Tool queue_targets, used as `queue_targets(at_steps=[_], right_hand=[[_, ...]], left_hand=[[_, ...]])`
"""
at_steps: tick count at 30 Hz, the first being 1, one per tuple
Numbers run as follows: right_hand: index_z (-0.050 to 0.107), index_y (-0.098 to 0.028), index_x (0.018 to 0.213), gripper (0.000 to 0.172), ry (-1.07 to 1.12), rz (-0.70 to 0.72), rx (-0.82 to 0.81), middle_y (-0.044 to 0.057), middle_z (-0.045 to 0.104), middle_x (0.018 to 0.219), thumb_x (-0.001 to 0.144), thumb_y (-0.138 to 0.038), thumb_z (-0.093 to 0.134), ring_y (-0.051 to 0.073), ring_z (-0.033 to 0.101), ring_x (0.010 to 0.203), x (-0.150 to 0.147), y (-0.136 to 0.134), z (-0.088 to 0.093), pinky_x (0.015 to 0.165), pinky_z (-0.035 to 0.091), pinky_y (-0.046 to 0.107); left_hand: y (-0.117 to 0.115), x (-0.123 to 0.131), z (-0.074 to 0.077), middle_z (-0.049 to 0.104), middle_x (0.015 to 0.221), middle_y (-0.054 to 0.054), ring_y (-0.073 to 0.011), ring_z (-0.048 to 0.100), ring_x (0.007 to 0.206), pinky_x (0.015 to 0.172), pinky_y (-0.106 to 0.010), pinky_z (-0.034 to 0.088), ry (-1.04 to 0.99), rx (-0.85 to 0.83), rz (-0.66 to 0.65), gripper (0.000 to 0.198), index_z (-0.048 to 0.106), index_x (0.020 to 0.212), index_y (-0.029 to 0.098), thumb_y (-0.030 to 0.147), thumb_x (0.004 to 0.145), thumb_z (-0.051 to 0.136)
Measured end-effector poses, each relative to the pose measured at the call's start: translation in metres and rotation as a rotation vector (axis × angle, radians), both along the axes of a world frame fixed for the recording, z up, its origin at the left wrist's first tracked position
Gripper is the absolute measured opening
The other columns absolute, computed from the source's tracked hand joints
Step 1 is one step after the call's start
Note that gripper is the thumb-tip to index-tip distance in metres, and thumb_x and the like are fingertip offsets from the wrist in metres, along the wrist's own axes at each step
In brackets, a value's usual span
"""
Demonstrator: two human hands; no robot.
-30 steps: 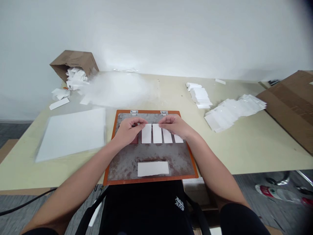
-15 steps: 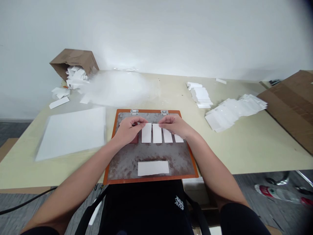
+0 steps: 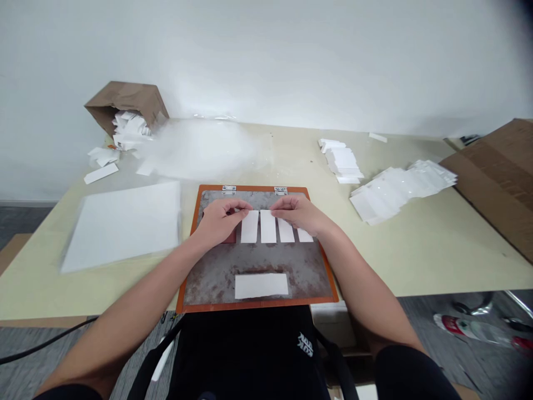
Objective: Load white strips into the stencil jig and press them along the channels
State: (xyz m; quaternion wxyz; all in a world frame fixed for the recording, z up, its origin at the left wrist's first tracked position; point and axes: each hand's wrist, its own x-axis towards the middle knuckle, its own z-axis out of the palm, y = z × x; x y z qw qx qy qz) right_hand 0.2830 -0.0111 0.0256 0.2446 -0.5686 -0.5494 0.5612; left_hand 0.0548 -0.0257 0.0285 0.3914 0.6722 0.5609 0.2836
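A grey metal plate [image 3: 212,272] with an orange border lies at the table's front edge. Across it runs a row of small white cards, including the left card [image 3: 249,228] and the card beside it [image 3: 268,229]. My left hand [image 3: 220,220] pinches the left card's top corner between thumb and fingers. At the neighbouring card's top, my right hand [image 3: 300,215] has thumb and index finger closed on the edge, its palm partly covering two cards further right. A reddish-brown slot [image 3: 229,237] shows beneath my left hand. Nearer me on the plate lies a wider white strip [image 3: 261,285].
Left of the plate lies a stack of white sheets [image 3: 125,225]. An open cardboard box [image 3: 137,97] spills white pieces behind it, beside clear plastic film [image 3: 204,147]. On the right are a fanned card stack [image 3: 341,162], plastic sleeves [image 3: 400,191] and a large cardboard box [image 3: 499,178].
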Motion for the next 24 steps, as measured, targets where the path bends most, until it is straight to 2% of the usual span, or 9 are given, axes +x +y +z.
queue_targets(at_steps=[9, 24], right_hand=[[0.069, -0.019, 0.082, 0.016, 0.009, 0.003, 0.005, -0.005, 0.055, 0.062, 0.073, -0.031, 0.073, 0.004, 0.034, 0.046, 0.0019, 0.0003, -0.0048, 0.040, 0.022, 0.021], [0.069, -0.018, 0.082, 0.012, -0.006, 0.006, 0.004, -0.005, 0.052, 0.060, 0.075, -0.028, 0.071, 0.004, 0.034, 0.045, 0.0013, 0.0004, -0.0034, 0.040, 0.022, 0.021]], left_hand=[[-0.0007, -0.0017, -0.0001, 0.076, 0.100, 0.001, -0.0234, 0.065, 0.098, 0.097, -0.043, 0.046, -0.010, 0.004, 0.024, 0.018, 0.075, 0.087, 0.028, 0.037, 0.083, 0.060], [-0.0015, 0.0008, 0.0019, 0.076, 0.100, 0.000, -0.0239, 0.064, 0.099, 0.100, -0.045, 0.043, -0.001, -0.011, 0.040, 0.018, 0.075, 0.086, 0.028, 0.036, 0.082, 0.060]])
